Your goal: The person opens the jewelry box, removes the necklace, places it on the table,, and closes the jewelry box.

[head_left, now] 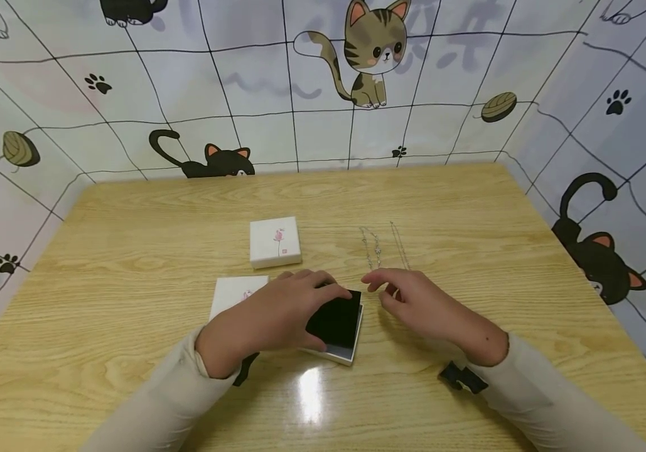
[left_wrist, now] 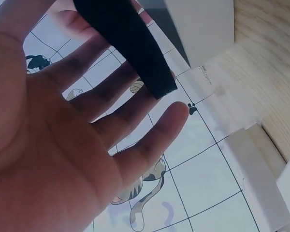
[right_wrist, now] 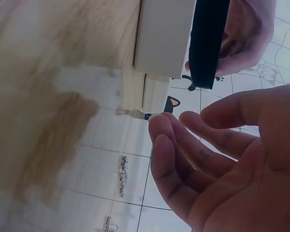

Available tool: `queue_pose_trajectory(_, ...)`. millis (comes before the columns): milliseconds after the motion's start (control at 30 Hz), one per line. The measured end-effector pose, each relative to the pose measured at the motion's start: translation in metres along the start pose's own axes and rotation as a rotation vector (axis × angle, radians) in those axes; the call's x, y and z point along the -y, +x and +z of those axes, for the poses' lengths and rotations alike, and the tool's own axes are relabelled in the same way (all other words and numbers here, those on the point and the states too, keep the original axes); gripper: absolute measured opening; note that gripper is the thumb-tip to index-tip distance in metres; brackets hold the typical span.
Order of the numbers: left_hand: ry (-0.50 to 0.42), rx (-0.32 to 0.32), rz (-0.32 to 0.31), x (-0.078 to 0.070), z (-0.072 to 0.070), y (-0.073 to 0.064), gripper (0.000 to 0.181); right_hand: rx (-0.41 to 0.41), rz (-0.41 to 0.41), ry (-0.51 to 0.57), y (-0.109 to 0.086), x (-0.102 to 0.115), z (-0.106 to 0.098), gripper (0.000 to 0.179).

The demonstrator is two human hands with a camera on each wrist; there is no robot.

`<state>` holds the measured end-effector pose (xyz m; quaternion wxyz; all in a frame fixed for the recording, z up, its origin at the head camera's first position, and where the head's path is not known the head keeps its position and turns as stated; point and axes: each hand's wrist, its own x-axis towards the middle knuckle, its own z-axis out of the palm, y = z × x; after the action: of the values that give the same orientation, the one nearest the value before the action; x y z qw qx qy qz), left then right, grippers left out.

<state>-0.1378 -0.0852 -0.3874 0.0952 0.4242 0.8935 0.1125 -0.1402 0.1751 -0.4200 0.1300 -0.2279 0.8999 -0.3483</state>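
Note:
My left hand (head_left: 283,307) grips a black foam pad (head_left: 336,320) between thumb and fingers. The pad tilts above an open white box (head_left: 345,358), and the left wrist view shows the pad (left_wrist: 130,48) edge-on before the fingers. To the box's right hovers my right hand (head_left: 413,298), its fingers loosely bent with nothing between them. Just past its fingertips lie a silver chain with small ornaments (head_left: 377,248) and a thinner silver chain (head_left: 398,242). In the right wrist view, the ornamented chain (right_wrist: 123,176) rests on the table below the fingers.
A white box with a pink flower print (head_left: 274,242) stands behind the left hand. Partly covered by that hand is a second white printed box or lid (head_left: 235,292). The wooden table (head_left: 130,251) meets cat-patterned walls (head_left: 266,81) at its back and sides.

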Motion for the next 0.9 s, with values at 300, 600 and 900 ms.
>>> queue_pose_trajectory(300, -0.003, 0.02, 0.023, -0.0024, 0.0019, 0.0004, 0.077, 0.034, 0.014, 0.02, -0.0004, -0.0016, 0.0022, 0.037)
queue_pose_trajectory(600, 0.001, 0.049, 0.0, -0.0027, 0.0066, 0.0016, 0.079, 0.052, 0.011, 0.033, -0.0004, -0.0008, 0.004, 0.037)
queue_pose_trajectory(900, 0.024, 0.071, 0.001, -0.004, 0.0062, 0.0036, 0.083, 0.057, 0.011, 0.035, -0.0007, -0.0007, 0.0031, 0.037)
